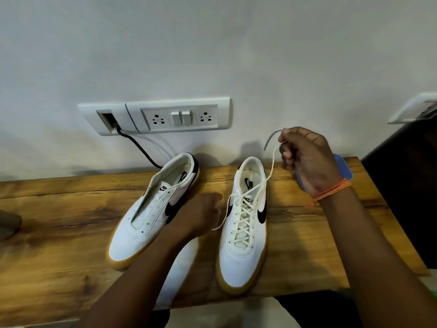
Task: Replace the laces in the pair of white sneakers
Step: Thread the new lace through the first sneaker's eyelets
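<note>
Two white sneakers with black swooshes and gum soles stand on a wooden table point(59, 233). The left sneaker point(151, 214) has bare eyelets, with only a thin lace strand near its tongue. The right sneaker point(243, 223) is laced with a cream lace point(241, 223). My right hand point(305, 157) is raised above and to the right of that shoe and pinches one lace end, pulled taut from the top eyelet. My left hand point(198, 214) is low between the two shoes, blurred, at the other lace end; its hold is unclear.
A white socket and switch panel point(179, 118) is on the wall behind, with a black cable point(142, 150) running down behind the left sneaker. A blue object point(343, 166) lies behind my right wrist. A white sheet point(182, 268) lies under my left forearm.
</note>
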A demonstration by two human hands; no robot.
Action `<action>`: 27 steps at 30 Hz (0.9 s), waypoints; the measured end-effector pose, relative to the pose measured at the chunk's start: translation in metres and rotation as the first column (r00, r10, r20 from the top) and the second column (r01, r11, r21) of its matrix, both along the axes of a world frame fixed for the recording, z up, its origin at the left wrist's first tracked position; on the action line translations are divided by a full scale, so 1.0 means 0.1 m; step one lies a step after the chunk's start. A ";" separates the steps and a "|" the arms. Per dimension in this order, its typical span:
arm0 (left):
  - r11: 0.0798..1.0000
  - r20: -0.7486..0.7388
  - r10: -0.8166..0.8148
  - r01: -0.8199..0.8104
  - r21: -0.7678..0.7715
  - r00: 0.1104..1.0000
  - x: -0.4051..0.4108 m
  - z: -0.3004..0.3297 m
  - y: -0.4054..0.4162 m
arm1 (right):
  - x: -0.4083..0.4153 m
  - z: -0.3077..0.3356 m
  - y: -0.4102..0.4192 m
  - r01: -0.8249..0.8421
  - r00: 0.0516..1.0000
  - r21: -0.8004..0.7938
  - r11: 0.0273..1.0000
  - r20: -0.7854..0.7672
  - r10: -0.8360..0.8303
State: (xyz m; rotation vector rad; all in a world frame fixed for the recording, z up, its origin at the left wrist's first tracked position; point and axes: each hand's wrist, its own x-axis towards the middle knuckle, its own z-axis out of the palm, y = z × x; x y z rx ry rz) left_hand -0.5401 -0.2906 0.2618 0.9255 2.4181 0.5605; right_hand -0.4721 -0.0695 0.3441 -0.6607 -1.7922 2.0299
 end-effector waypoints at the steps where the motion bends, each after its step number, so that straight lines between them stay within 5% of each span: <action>1: 0.984 -0.003 0.095 -0.093 0.152 0.995 0.00 0.04 0.04 | -0.01 -0.01 -0.06 -0.065 0.998 -0.034 0.997 -0.004 0.065; 4: 0.812 0.252 0.111 -0.234 0.534 0.961 0.07 0.25 0.18 | -0.06 -0.06 -0.30 -0.233 0.972 -0.178 0.956 -0.044 0.229; 6: 0.726 0.414 -0.004 -0.282 0.628 0.910 0.14 0.35 0.24 | -0.08 -0.09 -0.41 -0.269 0.963 -0.258 0.928 -0.060 0.262; 13: 0.682 0.565 -0.017 -0.404 0.610 0.825 0.17 0.41 0.22 | -0.08 -0.01 -0.35 -0.250 0.968 -0.446 0.859 -0.109 0.225; 16: 0.679 0.498 0.056 -0.399 0.617 0.865 0.14 0.40 0.24 | -0.08 0.02 -0.36 -0.271 0.962 -0.490 0.828 -0.123 0.242; 20: 0.708 0.536 -0.107 -0.314 0.632 0.837 0.18 0.40 0.26 | -0.09 0.15 -0.45 -0.351 0.936 -0.528 0.773 -0.200 0.288; 27: 0.699 0.562 -0.026 -0.387 0.602 0.827 0.08 0.53 0.17 | 0.00 0.32 -0.10 -0.225 0.970 -0.473 0.852 -0.190 0.151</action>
